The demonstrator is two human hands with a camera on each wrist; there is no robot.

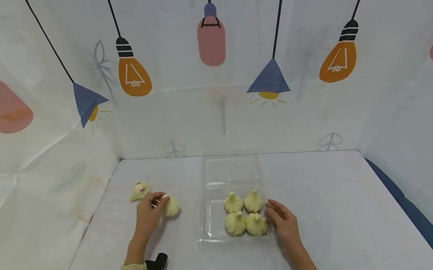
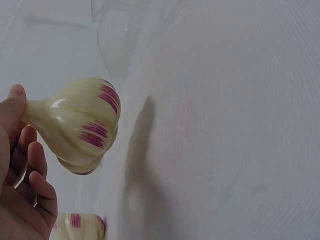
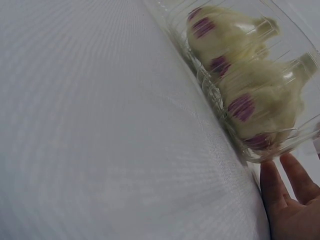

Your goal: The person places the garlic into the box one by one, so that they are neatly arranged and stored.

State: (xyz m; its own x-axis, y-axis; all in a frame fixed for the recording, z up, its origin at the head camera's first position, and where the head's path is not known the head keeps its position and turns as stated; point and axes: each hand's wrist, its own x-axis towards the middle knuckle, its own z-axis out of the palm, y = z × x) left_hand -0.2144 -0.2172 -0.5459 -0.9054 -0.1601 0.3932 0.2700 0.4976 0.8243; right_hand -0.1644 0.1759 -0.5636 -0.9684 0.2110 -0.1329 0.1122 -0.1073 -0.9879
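Observation:
By its stem, my left hand [image 1: 147, 216] pinches a garlic bulb [image 1: 172, 207] above the table, left of a clear plastic clamshell box [image 1: 212, 222]. The left wrist view shows this garlic bulb [image 2: 82, 125] tilted, pale with purple streaks, its stem between thumb and fingers. Another garlic bulb [image 1: 140, 191] lies on the table just beyond that hand. Several garlic bulbs [image 1: 236, 223] stand stems up in the right part of the box. With fingers loosely bent, my right hand [image 1: 285, 223] is at the box's right side; its fingertips [image 3: 268, 167] touch the wall.
The box's lid [image 1: 231, 168] is folded back, away from me. A white-covered table [image 1: 329, 211] carries everything, with white sheet walls [image 1: 179, 112] printed with lamps behind and beside it. Black wrist mounts [image 1: 157, 262] show at both wrists.

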